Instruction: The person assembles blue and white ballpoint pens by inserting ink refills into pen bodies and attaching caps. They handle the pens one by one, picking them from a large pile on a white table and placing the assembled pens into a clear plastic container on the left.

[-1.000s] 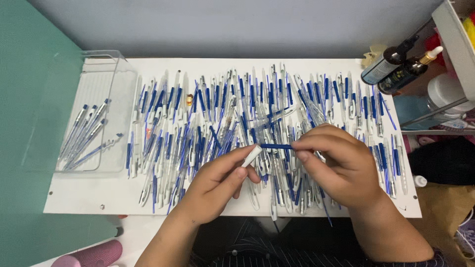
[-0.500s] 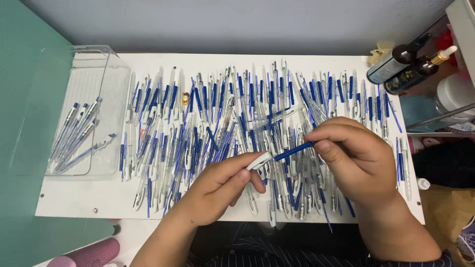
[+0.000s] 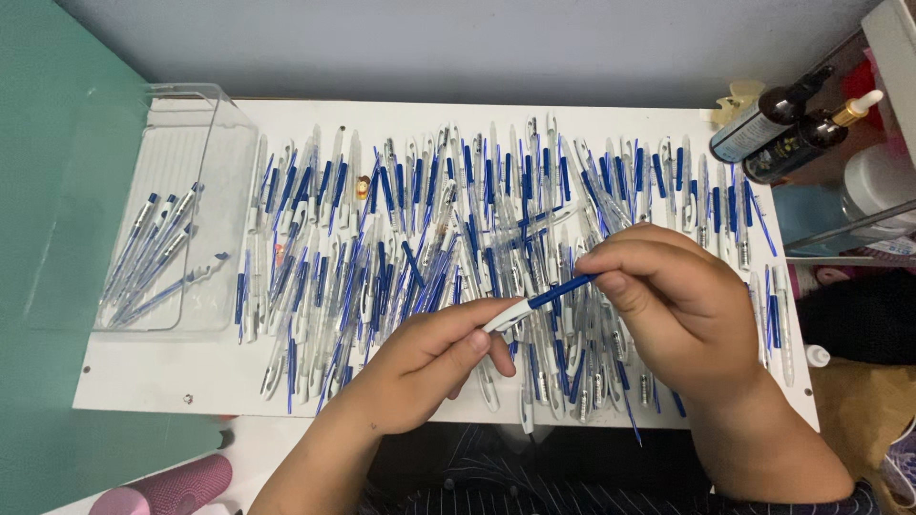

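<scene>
Nearest me, at the bottom of the view, are two forearms over dark striped cloth. A pink roll (image 3: 172, 488) lies at the lower left, off the board.

My left hand (image 3: 429, 358) sits over the board's (image 3: 143, 386) near edge, a little left of centre. Its thumb and fingers are pinched narrow around the white end of a pen (image 3: 539, 300). My right hand (image 3: 682, 310) is just right of centre, fingers curled and pinching the blue end of the same pen. The pen runs between both hands, tilted, blue end higher, held just above the pile.

Under and beyond the hands, a dense pile of pens (image 3: 458, 229) covers most of the white board, from left of centre to the right edge. They are clear and white with blue parts, mostly lying near to far, many overlapping.

At the board's left end stands a clear tray (image 3: 224, 124), reaching to the far left corner. Inside it, toward its near left side, lie several assembled pens (image 3: 153, 253), slanted together.

Past the right edge, at the far right corner, two dark bottles (image 3: 778, 133) lie tilted, one with a dropper top. A white jar (image 3: 873, 191) is just beside them. A grey wall runs along the far edge and a green surface along the left.
</scene>
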